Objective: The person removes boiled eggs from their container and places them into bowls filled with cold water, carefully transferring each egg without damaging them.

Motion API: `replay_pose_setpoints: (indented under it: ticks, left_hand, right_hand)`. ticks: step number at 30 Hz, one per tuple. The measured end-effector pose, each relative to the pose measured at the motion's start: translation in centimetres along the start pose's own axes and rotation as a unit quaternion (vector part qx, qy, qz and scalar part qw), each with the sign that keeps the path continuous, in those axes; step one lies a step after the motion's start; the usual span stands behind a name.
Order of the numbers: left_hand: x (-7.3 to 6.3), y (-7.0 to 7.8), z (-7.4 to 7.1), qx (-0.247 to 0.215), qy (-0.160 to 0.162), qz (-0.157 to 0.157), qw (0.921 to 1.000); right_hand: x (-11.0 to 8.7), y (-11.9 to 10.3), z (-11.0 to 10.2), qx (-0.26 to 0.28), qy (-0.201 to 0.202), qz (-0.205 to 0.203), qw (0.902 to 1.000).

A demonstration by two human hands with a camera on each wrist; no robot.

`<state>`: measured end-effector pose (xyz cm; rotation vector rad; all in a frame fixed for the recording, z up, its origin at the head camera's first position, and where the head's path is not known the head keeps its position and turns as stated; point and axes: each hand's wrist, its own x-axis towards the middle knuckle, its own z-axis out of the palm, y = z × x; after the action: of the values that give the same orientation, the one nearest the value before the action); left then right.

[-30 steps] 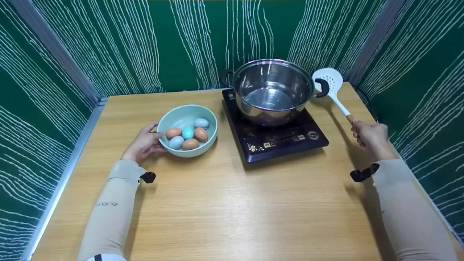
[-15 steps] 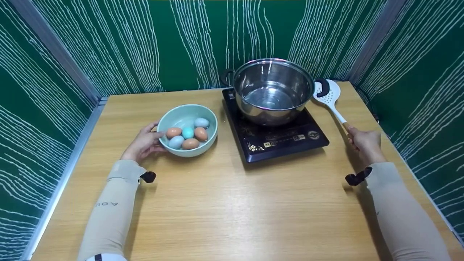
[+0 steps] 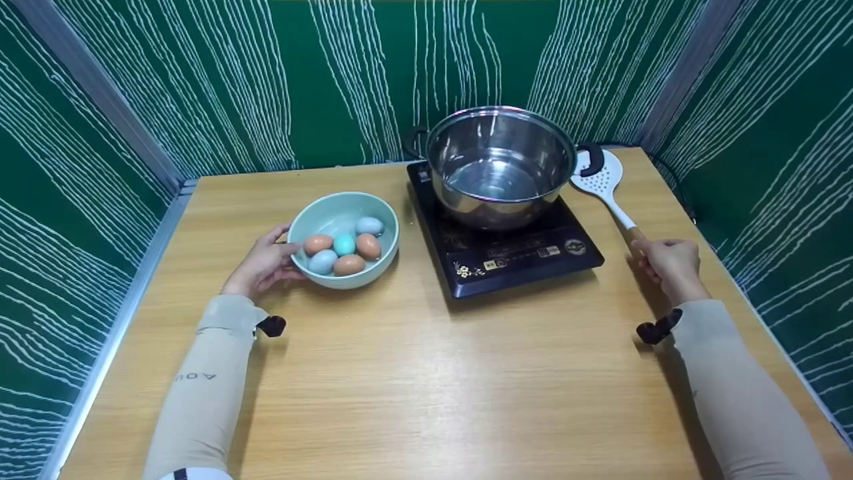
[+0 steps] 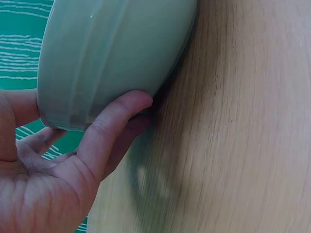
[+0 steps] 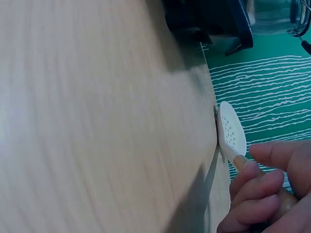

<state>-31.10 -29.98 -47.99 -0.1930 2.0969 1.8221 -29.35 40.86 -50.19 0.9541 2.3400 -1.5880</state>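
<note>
My left hand (image 3: 263,263) grips the left side of a pale green bowl (image 3: 345,201), thumb at the rim and fingers under its curved wall. In the left wrist view the fingers (image 4: 114,119) press against the outside of the bowl (image 4: 114,53). Brown, pale blue and turquoise eggs (image 3: 344,245) lie inside it. On the right, my right hand (image 3: 672,263) holds a white slotted skimmer (image 3: 602,179) by its wooden handle. In the right wrist view the fingers curl round that handle, and the skimmer's perforated head (image 5: 231,127) is low at the table. The pot's handle hides part of the head.
A steel pot (image 3: 500,160) with black handles stands on a black induction cooker (image 3: 520,257) at the back centre. The wooden table (image 3: 440,380) extends in front. Green walls (image 3: 220,80) with white lines enclose the back and sides.
My right hand has lowered the skimmer and moved slightly left, bringing its head down beside the pot's right handle. The left hand and the bowl stay where they were.
</note>
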Motion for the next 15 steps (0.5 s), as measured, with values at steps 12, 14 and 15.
replay_pose_setpoints:
  ticks: [12, 14, 15]
  left_hand:
    - [0.01, 0.02, -0.04, -0.008, 0.000, -0.005, 1.0000]
    - [0.08, -0.05, -0.13, -0.002, 0.000, -0.007, 1.0000]
    - [0.07, -0.05, -0.15, 0.003, 0.000, -0.009, 1.0000]
  right_hand:
    - [-0.35, 0.21, -0.37, -0.083, 0.003, -0.032, 0.9960]
    - [-0.38, 0.20, -0.38, -0.101, 0.003, -0.034, 0.9943]
    - [-0.39, 0.17, -0.37, -0.108, 0.003, -0.034, 0.9935]
